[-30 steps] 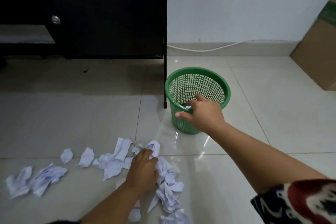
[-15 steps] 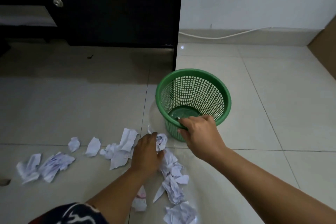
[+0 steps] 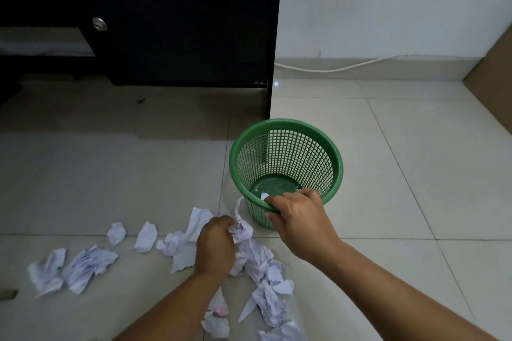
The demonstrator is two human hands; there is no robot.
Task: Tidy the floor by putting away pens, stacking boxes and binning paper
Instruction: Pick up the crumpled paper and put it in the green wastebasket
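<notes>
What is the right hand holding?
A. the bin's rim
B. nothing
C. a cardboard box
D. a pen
A: the right hand has its fingers curled over the near rim of the green bin, with a small paper scrap at its fingertips.

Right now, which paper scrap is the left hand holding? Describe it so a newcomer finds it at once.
Start at the green basket beside the dark cabinet. Just left of its base, the left hand grips a crumpled scrap. Unlike the scraps lying flat around it, this one is bunched in the fingers.
</notes>
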